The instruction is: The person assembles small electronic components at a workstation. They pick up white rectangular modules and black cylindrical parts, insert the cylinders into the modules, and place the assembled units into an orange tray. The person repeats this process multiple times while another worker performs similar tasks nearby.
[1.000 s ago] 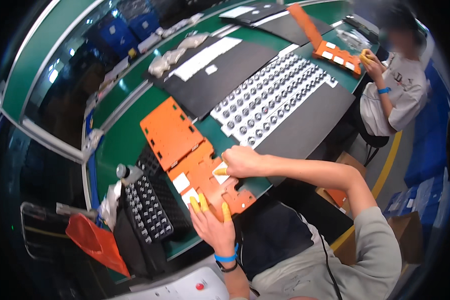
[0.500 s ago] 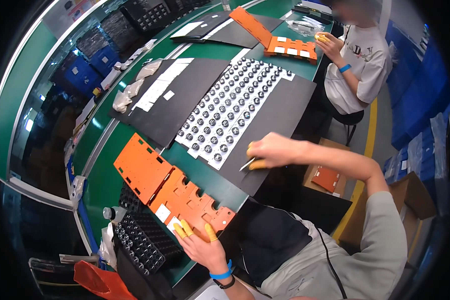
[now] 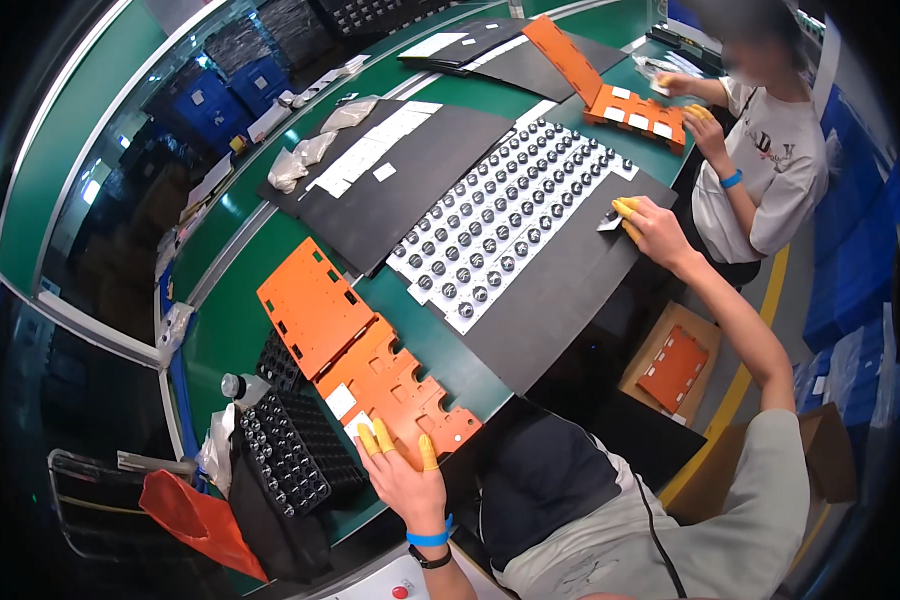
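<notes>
My left hand, in yellow finger cots, lies with fingers spread on the near end of an orange hinged tray. Its fingertips touch a white square piece set in that tray, beside another white piece. Reaching out to the far right, my right hand pinches a white square piece with a black round part over the dark mat. To the left of it are rows of white squares carrying black round parts.
A co-worker sits at the far right by a second orange tray. Black crates of round parts stand at the near left. A black board with white strips lies across the table. Below right sits a cardboard box.
My right hand has swung away toward the far right, carrying the white square piece. My left hand stays on the orange tray. The whole view has shifted slightly.
</notes>
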Action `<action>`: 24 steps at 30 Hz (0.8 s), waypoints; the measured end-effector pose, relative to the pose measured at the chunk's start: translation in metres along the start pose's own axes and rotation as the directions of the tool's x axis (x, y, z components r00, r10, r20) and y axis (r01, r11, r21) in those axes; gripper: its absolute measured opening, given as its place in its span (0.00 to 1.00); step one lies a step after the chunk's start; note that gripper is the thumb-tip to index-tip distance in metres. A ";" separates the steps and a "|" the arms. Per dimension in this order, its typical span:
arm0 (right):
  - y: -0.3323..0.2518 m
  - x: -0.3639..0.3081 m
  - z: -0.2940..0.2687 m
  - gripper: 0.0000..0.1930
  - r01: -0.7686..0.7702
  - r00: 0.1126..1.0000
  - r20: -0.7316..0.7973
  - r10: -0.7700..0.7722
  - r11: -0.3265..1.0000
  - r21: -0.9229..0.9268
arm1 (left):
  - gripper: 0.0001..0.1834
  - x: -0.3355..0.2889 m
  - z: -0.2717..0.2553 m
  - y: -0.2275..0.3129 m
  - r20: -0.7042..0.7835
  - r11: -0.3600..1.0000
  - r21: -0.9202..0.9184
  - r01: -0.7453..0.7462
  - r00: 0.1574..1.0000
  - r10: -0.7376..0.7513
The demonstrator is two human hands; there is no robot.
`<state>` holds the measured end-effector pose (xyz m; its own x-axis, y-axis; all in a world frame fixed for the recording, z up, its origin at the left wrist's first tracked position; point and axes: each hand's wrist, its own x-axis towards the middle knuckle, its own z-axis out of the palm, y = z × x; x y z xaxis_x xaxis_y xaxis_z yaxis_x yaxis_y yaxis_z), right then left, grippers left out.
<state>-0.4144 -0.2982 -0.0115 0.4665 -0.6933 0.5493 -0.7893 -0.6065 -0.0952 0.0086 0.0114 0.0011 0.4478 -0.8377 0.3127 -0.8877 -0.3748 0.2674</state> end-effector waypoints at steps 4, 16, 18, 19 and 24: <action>-0.012 0.000 -0.006 0.16 0.084 0.996 0.022 -0.083 0.996 -0.023 | 0.36 0.000 0.000 0.003 0.015 1.000 0.000 0.017 1.000 -0.017; -0.011 0.004 0.012 0.17 -0.149 0.986 -0.037 0.161 0.962 0.228 | 0.36 -0.001 -0.001 0.003 0.038 1.000 -0.003 0.014 0.999 -0.014; -0.007 0.009 0.013 0.14 -0.162 0.984 -0.030 0.174 0.956 0.244 | 0.35 0.000 0.001 0.004 0.024 1.000 0.006 -0.005 1.000 0.005; -0.004 0.009 0.013 0.13 -0.163 0.984 -0.038 0.176 0.959 0.231 | 0.34 0.000 0.001 0.004 0.016 1.000 0.011 -0.013 1.000 0.013; 0.014 0.020 0.022 0.12 -0.233 0.953 -0.160 0.257 0.960 0.153 | 0.37 -0.001 -0.001 0.006 0.043 1.000 -0.004 0.020 0.999 -0.020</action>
<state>-0.4068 -0.3292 -0.0203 0.1780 -0.7546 0.6316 -0.8056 -0.4804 -0.3469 0.0031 0.0100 0.0032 0.4607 -0.8461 0.2681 -0.8780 -0.3903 0.2770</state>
